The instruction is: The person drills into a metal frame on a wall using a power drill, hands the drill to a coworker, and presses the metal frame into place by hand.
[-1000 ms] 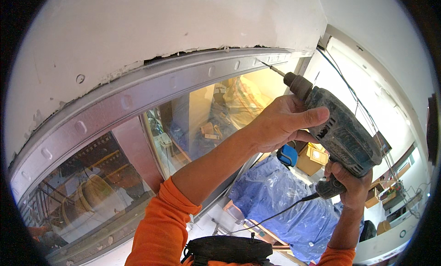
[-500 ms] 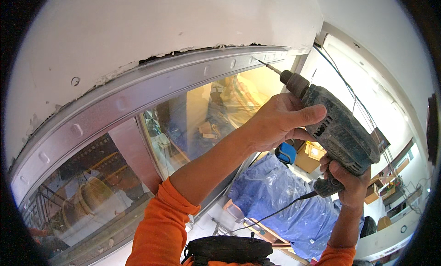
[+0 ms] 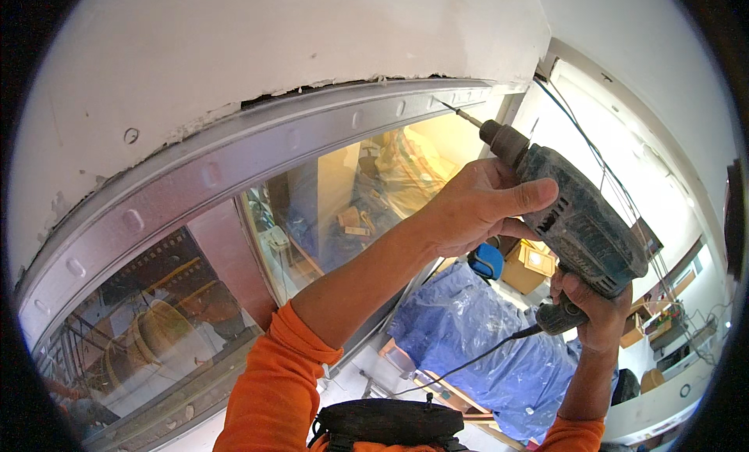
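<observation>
A dark, dusty corded drill [image 3: 585, 218] is held up at head height in both my hands. My left hand [image 3: 488, 202] wraps round the front of its body, thumb along the side, just behind the chuck [image 3: 503, 142]. At the rear, my right hand [image 3: 594, 308] closes round the handle; whether a finger presses the trigger is hidden. The thin bit [image 3: 464, 115] points up and left at the silver metal rail [image 3: 292, 140] over the window. Its tip lies at or very near the rail's right part; I cannot tell if it touches.
Above the rail, the white wall [image 3: 273, 46] has a ragged, broken plaster edge. Glass panes [image 3: 148, 327] fill the frame below. Blue plastic sheeting [image 3: 476, 327] covers something on the right, near a cardboard box [image 3: 527, 266]. The drill's cord [image 3: 460, 366] hangs down, and loose cables [image 3: 581, 132] run at upper right.
Almost nothing differs. The drill and both hands sit very slightly further right in the picture, and the rail has shifted by a similar small amount.
</observation>
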A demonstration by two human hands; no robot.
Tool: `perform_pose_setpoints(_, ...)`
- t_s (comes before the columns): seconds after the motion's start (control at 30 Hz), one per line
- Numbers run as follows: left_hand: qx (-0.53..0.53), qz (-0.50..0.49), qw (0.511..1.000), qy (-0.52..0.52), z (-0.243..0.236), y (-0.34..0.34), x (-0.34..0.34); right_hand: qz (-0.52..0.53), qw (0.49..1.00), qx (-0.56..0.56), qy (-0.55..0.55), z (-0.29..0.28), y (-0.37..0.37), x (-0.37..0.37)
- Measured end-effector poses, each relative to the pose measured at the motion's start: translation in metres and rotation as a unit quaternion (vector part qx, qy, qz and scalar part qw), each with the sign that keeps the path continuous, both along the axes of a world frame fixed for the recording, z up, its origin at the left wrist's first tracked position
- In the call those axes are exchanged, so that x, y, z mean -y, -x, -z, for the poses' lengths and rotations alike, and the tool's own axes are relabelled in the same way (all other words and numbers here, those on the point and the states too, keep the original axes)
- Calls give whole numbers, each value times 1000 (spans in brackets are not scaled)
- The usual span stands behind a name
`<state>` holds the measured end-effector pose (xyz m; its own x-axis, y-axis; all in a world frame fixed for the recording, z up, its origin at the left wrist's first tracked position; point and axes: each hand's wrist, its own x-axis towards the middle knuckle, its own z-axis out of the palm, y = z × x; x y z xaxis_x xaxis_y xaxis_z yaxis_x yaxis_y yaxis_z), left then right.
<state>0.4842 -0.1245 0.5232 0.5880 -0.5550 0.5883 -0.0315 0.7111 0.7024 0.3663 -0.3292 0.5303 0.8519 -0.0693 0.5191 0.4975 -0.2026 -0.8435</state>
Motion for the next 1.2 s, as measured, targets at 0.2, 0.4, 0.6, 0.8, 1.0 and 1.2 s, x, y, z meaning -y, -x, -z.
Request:
perform_pose_setpoints(0.2,5,-8,1000,5,-1,0,0,-1,1000,5,2,-2,2,-3)
perform_pose_setpoints(0.4,4,-6,1000,3,-5,5,-1,7,1000,5,-11,-4,4,-3)
perform_pose_setpoints(0.6,26,-1,1000,-10,0,0,-2,12,1000,14,-14,1,1,-1)
perform_pose_setpoints(0.8,22,1,1000,-1,0,1,0,2,1000,4,-13,4,1,3)
perform_pose_setpoints(1.0,19,-6,1000,1,0,0,0,-29,999,22,-25,1,1,0)
perform_pose_setpoints(1.2,7,0,1000,11,-1,3,1,-12,1000,-2,-6,-1,4,2)
